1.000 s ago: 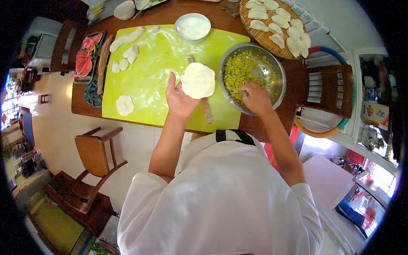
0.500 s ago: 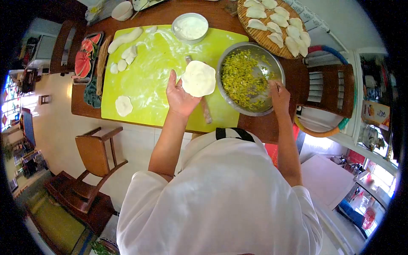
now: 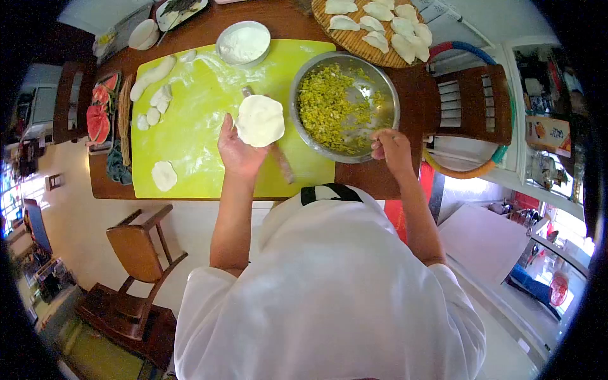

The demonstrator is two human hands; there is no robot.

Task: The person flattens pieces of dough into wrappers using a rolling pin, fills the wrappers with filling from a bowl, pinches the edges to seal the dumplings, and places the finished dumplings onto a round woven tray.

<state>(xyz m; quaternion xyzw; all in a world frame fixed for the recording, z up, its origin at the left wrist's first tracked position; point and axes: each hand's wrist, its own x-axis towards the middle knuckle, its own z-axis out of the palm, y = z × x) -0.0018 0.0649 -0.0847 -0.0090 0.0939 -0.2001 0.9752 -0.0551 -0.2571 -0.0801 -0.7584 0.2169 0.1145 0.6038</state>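
Observation:
A round, flat dough wrapper (image 3: 260, 121) rests on the palm and fingers of my left hand (image 3: 240, 155), above the green mat (image 3: 202, 145). Partly hidden beneath it, a rolling pin (image 3: 283, 164) lies on the mat. My right hand (image 3: 392, 151) is closed at the near right rim of a metal bowl (image 3: 391, 114). What its fingers hold, if anything, I cannot make out. Chopped yellow-green filling (image 3: 329, 104) fills the left part of the bowl, and bare metal shows at the right.
A bowl of flour (image 3: 244, 44) stands at the mat's back edge. Another wrapper (image 3: 164, 176), dough pieces (image 3: 161, 98) and a dough roll (image 3: 153, 77) lie at the left. Folded dumplings (image 3: 378, 11) sit on a woven tray (image 3: 345, 39). A chair (image 3: 136, 253) stands near the table's front left.
The view has shifted, so the table appears further left. My right hand has moved from over the bowl's right side towards its near right rim. My left hand still holds the wrapper.

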